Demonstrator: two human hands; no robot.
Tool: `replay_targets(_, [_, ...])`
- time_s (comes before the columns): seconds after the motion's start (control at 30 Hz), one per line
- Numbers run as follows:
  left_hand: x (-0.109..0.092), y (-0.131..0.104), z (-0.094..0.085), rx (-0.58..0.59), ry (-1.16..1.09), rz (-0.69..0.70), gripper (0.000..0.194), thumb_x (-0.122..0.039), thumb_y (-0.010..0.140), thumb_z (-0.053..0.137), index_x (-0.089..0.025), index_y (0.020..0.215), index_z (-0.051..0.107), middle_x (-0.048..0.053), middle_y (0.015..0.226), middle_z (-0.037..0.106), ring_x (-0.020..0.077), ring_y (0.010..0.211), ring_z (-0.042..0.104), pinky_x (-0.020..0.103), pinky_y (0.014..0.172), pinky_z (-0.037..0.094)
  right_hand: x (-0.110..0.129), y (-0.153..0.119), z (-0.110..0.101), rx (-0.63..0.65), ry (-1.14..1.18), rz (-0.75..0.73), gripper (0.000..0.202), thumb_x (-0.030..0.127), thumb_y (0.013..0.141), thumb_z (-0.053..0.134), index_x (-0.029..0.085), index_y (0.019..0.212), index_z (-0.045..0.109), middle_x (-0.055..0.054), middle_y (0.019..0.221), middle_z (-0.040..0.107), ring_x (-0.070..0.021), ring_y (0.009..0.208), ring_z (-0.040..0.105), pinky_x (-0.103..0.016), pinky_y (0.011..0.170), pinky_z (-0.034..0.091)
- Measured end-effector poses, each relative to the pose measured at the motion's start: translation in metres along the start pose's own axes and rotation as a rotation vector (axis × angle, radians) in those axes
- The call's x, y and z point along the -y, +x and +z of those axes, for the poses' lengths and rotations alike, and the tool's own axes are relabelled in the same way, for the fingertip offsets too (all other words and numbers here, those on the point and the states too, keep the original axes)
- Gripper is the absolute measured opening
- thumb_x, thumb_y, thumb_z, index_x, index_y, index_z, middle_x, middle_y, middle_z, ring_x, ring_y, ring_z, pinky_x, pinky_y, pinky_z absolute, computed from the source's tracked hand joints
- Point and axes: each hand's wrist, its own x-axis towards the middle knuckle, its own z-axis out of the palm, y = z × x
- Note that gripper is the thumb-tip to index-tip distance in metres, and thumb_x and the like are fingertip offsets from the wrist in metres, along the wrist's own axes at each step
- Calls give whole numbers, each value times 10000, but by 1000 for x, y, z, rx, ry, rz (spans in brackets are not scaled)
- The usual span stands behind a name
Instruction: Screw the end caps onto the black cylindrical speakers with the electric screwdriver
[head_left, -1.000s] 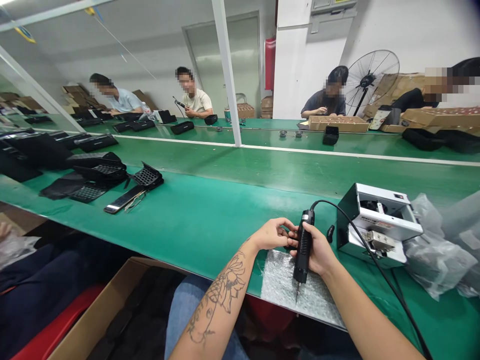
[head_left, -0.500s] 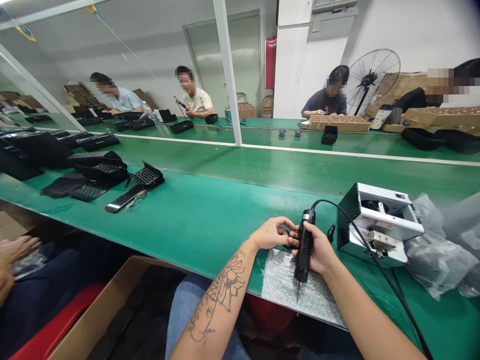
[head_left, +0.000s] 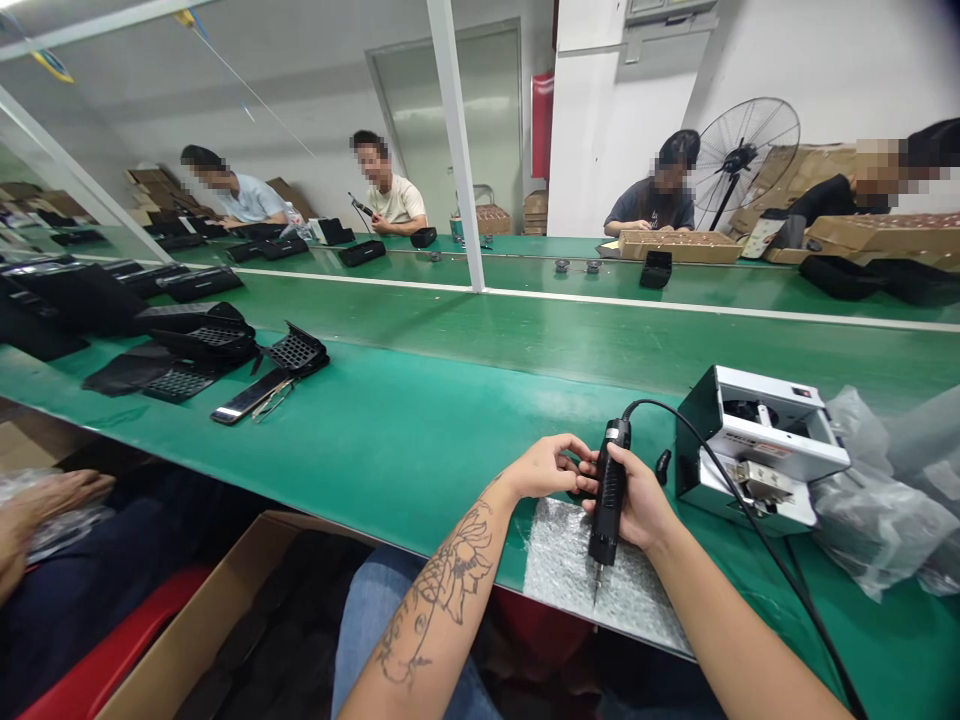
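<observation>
My right hand [head_left: 639, 495] is wrapped round a black electric screwdriver [head_left: 611, 495], whose bit points down and toward me. Below the tool lies a bubble-wrap sheet [head_left: 551, 550] at the bench's front edge. Close against the screwdriver's left side, my left hand [head_left: 549, 466] has its fingers curled and pinched. Something small and dark shows at those fingertips, partly hidden, and I cannot make out what it is. A cord [head_left: 712, 455] runs from the top of the screwdriver to the right and down.
Right of my hands stands a white and black screw feeder [head_left: 765, 450], with clear plastic bags [head_left: 877, 510] beside it. Black cases [head_left: 202, 340] and a phone [head_left: 251, 397] lie on the left. Another person's hand [head_left: 64, 495] holds plastic at the left edge. Several people work across the bench.
Both my hands and the screwdriver keep the same position. The neighbouring person's hand at the left edge has shifted slightly to the right.
</observation>
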Motion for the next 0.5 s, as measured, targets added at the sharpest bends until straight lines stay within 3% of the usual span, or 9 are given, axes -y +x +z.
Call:
replay_targets(0.37, [2, -1, -3, 27, -2, -3, 501, -84, 683, 736, -130, 1176, 663, 44, 807, 705, 160, 741, 696, 282, 705, 565, -1, 1, -2, 20, 0, 1, 245, 402, 909, 649, 167, 978, 637, -54, 821, 712, -204, 630, 707, -344, 468, 589])
replay_targets(0.5, [5, 0, -4, 51, -14, -11, 544, -53, 669, 714, -141, 1202, 654, 49, 835, 713, 158, 767, 706, 284, 737, 566, -2, 2, -4, 40, 9, -9, 240, 405, 899, 657, 177, 971, 642, -44, 836, 715, -164, 541, 646, -349, 466, 582])
